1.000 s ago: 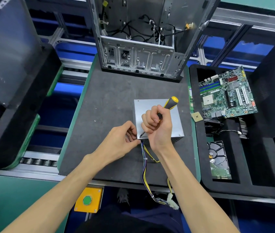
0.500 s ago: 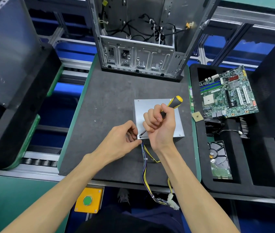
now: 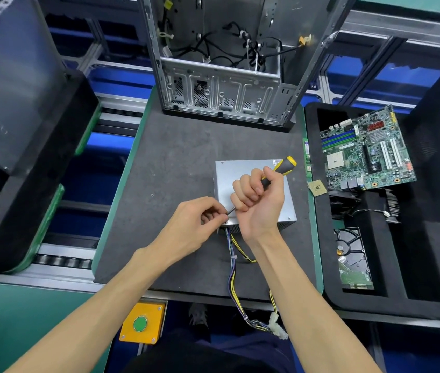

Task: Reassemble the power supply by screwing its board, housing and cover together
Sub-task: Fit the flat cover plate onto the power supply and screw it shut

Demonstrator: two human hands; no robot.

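Note:
The grey metal power supply lies on the dark mat, its cover on top and a bundle of purple and yellow cables trailing off the near edge. My right hand grips a screwdriver with a yellow and black handle, slanted with its tip down at the near left corner of the cover. My left hand pinches the screwdriver's shaft near the tip with thumb and forefinger. The screw itself is hidden under my fingers.
An open computer case stands at the back of the mat. A black foam tray on the right holds a motherboard, a hard drive and a CPU chip. A yellow box with a green button sits below.
My right hand has turned the screwdriver, and the handle has tilted slightly further right. My left hand stays at the tip.

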